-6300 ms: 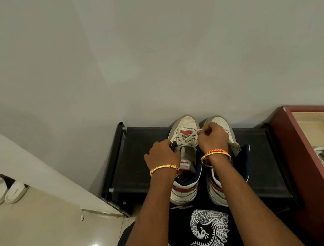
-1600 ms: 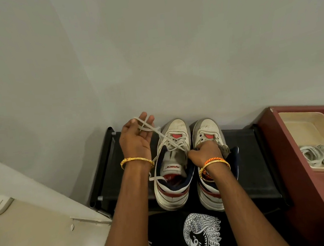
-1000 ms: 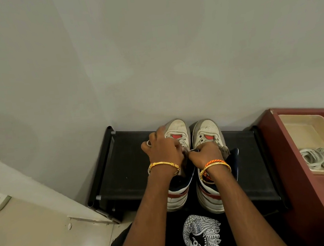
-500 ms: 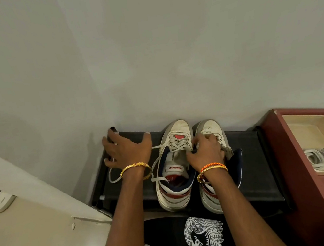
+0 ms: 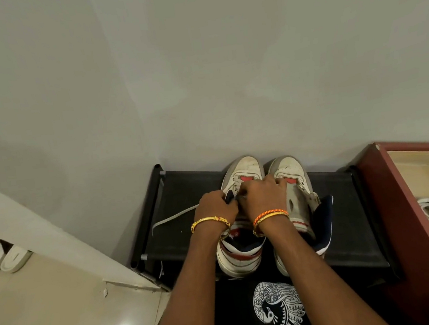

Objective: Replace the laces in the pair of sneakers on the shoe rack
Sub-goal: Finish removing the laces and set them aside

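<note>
Two sneakers (image 5: 242,175), toes to wall; both hands (image 5: 214,205) at laces (image 5: 174,217)

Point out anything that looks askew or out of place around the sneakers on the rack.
A loose white lace trails from the left sneaker across the black rack toward its left edge. The right sneaker gapes open with its tongue flopped back, no lace visible. Both hands work at the left sneaker's eyelets.
</note>
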Motion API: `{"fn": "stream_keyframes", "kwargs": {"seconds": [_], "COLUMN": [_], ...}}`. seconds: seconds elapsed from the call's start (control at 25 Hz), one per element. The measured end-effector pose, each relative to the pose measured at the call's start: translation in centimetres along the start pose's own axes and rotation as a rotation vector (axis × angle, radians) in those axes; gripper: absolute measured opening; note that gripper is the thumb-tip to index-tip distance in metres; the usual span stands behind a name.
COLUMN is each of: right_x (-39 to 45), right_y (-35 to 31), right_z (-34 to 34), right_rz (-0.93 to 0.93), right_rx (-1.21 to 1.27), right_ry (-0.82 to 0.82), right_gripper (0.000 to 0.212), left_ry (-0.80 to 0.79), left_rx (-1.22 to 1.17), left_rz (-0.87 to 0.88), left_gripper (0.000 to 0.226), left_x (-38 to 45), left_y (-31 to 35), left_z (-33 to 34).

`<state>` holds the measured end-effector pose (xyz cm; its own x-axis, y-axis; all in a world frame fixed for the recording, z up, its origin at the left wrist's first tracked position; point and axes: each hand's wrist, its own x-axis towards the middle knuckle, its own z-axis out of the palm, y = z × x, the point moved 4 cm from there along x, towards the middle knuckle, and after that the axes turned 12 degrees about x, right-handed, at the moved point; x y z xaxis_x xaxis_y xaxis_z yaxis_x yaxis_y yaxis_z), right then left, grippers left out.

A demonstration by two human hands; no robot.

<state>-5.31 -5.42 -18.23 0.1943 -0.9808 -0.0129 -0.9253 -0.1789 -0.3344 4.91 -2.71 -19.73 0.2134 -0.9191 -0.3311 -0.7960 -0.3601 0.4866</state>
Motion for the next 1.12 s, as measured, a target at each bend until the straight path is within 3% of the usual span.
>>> {"fn": "stream_keyframes", "kwargs": {"seconds": [0.08, 0.16, 0.32, 0.4, 0.52, 0.64, 0.72, 0.84, 0.92, 1.12], "right_x": [0.2, 0.3, 0.2, 0.2, 0.6, 0.7, 0.5, 0.3, 0.4, 0.3], "right_y": [0.6, 2.0, 6.4, 7.6, 7.0, 4.5, 2.2, 0.0, 0.1, 1.8], "right_z": [0.0, -0.8, -2.1, -1.5, -1.5, -3.0, -2.4, -0.3, 0.0, -1.9], "right_rz": [0.042, 0.143, 0.546, 0.699, 0.616, 0.219, 0.046, -0.008, -0.002, 0.107], "right_rx": [0.099, 0.352, 1.067, 1.23, 1.028, 0.567, 0.26, -0.056, -0.057, 0.364], "right_ry": [0.017, 0.133, 0.343, 0.334, 0.27, 0.278, 0.116, -0.046, -0.047, 0.116], "right_gripper": [0.024, 0.018, 0.007, 0.013, 0.007, 0.022, 0.026, 0.029, 0.026, 0.013], "left_ry": [0.009, 0.007, 0.008, -0.007, -0.03, -0.055, -0.061, -0.051, -0.052, -0.063], "left_rx": [0.032, 0.033, 0.025, 0.027, 0.025, 0.005, -0.011, -0.028, -0.032, -0.029], "left_rz": [-0.016, -0.031, -0.024, -0.033, -0.041, -0.02, -0.011, -0.008, -0.005, -0.017], "left_gripper": [0.029, 0.032, 0.032, 0.032, 0.032, 0.032, 0.032, 0.029, 0.028, 0.029], "left_x": [0.3, 0.7, 0.9, 0.8, 0.6, 0.6, 0.5, 0.5, 0.4, 0.2], "left_y": [-0.1, -0.3, -0.5, -0.5, -0.6, -0.8, -0.8, -0.9, -0.8, -0.7], "left_z": [0.4, 0.6, 0.7, 0.8, 0.8, 0.8, 0.7, 0.7, 0.5, 0.3]}}
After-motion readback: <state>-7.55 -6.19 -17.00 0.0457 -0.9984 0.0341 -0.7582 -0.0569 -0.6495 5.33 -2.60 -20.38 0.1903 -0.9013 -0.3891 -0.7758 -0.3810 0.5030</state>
